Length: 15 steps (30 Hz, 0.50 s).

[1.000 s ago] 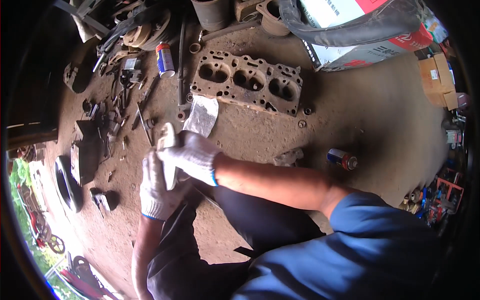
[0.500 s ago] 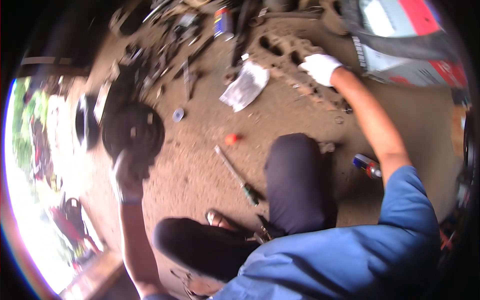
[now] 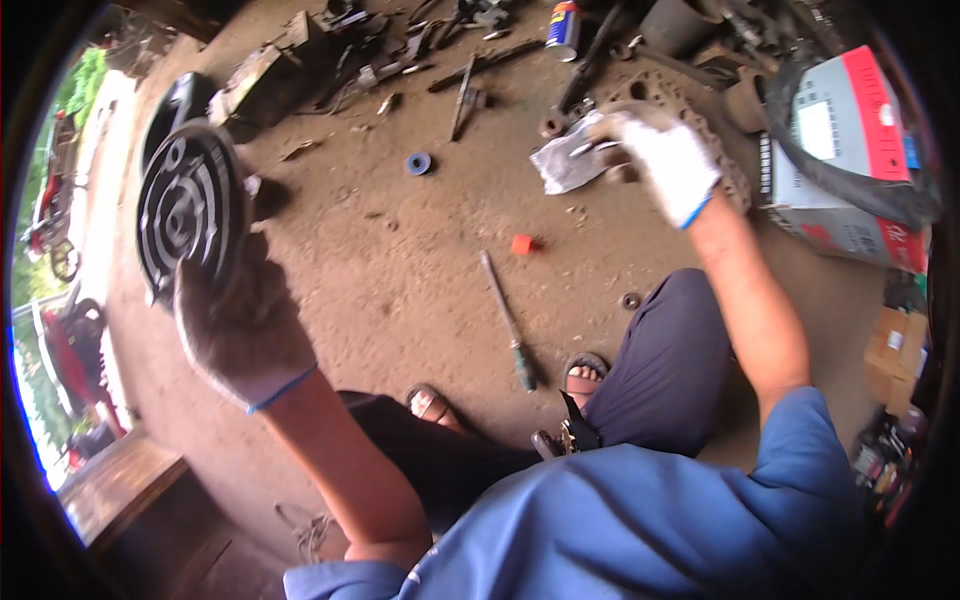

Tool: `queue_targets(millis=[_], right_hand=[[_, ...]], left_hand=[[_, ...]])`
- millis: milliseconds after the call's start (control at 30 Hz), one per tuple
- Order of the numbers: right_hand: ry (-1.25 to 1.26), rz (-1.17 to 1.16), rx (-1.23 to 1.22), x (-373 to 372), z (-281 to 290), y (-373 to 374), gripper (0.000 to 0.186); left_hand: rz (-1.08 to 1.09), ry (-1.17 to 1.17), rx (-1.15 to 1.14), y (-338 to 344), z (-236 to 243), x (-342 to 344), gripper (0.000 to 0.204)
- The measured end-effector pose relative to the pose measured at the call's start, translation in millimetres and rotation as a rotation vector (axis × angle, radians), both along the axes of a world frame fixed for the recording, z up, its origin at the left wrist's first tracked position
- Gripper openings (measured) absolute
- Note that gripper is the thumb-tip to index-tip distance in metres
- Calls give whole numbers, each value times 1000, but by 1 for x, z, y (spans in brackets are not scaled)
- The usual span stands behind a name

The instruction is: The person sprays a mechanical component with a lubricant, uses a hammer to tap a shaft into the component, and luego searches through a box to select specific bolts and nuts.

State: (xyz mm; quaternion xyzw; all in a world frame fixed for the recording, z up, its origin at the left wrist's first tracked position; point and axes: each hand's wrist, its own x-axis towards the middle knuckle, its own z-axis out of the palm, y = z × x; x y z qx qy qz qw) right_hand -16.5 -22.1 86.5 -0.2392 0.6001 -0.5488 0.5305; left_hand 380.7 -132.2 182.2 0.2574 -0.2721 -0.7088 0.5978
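My left hand (image 3: 245, 335), in a soiled white glove, grips the lower edge of a round dark plate (image 3: 185, 215) with raised rings on its face. The plate is held up tilted on the left, thumb across its face. On the right, my gloved right hand (image 3: 670, 160) hovers at a crumpled whitish sheet (image 3: 563, 168) on the ground. Its fingers look apart, though motion blurs them, and no hold on the sheet shows. Partly behind this hand lies a flat brown metal part with holes (image 3: 655, 92).
A screwdriver with a green handle (image 3: 523, 368), a small red-orange piece (image 3: 522, 244) and a blue ring (image 3: 418, 163) lie on the dirt floor. Loose metal parts and a spray can (image 3: 563, 35) are at the back. Boxes (image 3: 850, 130) draped with a black tube stand right.
My left hand has raised and tilted the plate, so its ringed face shows. My right hand has left the holed metal part and come over to the sheet. The view has also shifted.
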Motion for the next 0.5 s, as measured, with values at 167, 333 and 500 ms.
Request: queue_targets(millis=[167,333,500], right_hand=[[-23,-80,-64,103,26,-29,15],[104,-81,-165,154,27,-40,23],[41,-91,-241,175,33,-59,29]], left_hand=[[277,-32,179,-4,-12,32,34],[280,34,280,-16,-23,76,32],[206,136,289,-21,-20,110,35]])
